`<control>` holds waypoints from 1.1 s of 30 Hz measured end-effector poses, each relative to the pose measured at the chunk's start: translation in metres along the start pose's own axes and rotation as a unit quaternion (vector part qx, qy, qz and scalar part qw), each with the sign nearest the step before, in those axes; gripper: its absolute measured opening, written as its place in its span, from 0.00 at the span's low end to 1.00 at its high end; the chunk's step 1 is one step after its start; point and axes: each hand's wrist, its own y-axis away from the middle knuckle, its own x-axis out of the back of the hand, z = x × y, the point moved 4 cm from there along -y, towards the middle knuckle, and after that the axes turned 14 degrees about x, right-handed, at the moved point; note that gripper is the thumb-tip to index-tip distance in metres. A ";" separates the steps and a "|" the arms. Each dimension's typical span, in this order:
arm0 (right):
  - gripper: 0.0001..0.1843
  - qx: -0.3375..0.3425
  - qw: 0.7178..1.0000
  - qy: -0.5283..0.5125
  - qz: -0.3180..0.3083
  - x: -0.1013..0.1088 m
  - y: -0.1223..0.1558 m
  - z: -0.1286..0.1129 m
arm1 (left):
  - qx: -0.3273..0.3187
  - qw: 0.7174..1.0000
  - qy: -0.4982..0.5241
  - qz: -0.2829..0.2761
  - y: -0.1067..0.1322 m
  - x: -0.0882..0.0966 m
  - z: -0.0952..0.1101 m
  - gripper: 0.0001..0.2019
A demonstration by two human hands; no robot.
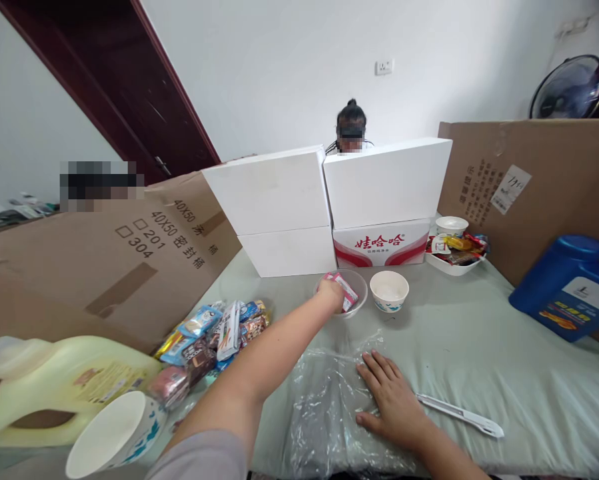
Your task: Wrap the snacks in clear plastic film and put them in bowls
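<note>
My left hand reaches forward over a clear plastic bowl, its fingers closed on a pink packet inside the rim. The fingertips are partly hidden. Just right of that bowl stands a white paper bowl with a blue-green pattern. My right hand lies palm down with spread fingers at the edge of a crinkled clear plastic bag and the cloth. Beside its wrist is a white utility knife.
Snack packets are heaped at left, near a yellow jug and a tilted paper bowl. White boxes wall off the back; cardboard panels flank the sides. A blue bottle and snack tray stand right. Two people are beyond.
</note>
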 end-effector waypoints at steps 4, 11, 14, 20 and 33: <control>0.46 -0.007 1.000 -0.009 -0.002 0.002 -0.001 -0.001 | 0.032 0.998 -0.033 0.044 0.005 -0.006 -0.005 0.18; 0.46 -0.011 1.000 -0.020 -0.009 0.003 0.000 -0.001 | 0.102 0.990 -0.019 0.091 0.000 -0.004 -0.022 0.33; 0.46 -0.013 1.000 -0.019 -0.011 0.003 0.000 -0.002 | 0.125 0.991 -0.008 0.049 -0.015 0.001 -0.024 0.38; 0.45 -0.009 1.000 -0.009 -0.004 0.004 0.000 -0.001 | 0.154 0.987 0.016 0.030 -0.032 0.007 -0.016 0.34; 0.42 -0.012 1.000 -0.014 0.001 0.003 -0.001 -0.001 | -0.111 0.992 0.005 -0.058 0.005 0.023 0.003 0.35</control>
